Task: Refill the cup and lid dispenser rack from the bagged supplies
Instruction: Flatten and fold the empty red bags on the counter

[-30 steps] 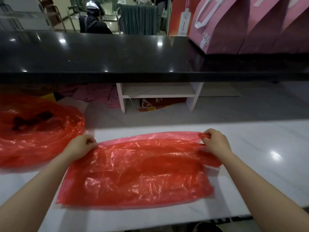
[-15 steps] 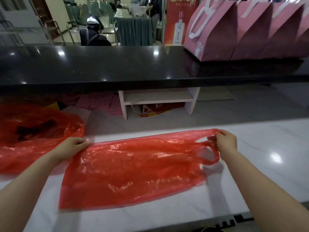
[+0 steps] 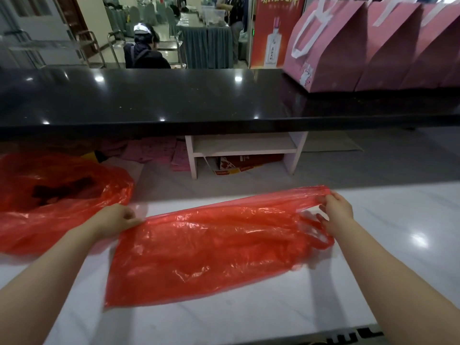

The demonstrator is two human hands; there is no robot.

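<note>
The left hand pinches the left edge of the empty red bag with curled fingers, much as it did half a second ago, though the thumb and fingers now close more plainly on the plastic; the right hand grips the bag's far right corner beside the handle loop, fingers curled round the gathered film, and has carried that corner a little farther right and up than a second ago, so that the far edge is drawn out in a taut slanting line between the two hands; a second ago the bag lay flatter and squarer on the counter, with both hands nearer each other.

The bag is thin, translucent red plastic, crinkled and glossy, lying flat and seemingly empty on the white marble counter, its near edge loose toward the person; one handle loop droops just below the right hand.

To the left, touching the counter and well apart from the flat bag, sits a second red bag, puffed up, with something dark showing through it; what it holds cannot be made out. Beyond runs a black raised countertop; under it stands a small white shelf with a red carton beneath; pink gift bags stand at the far right on the black top; a seated person is in the far room.
</note>
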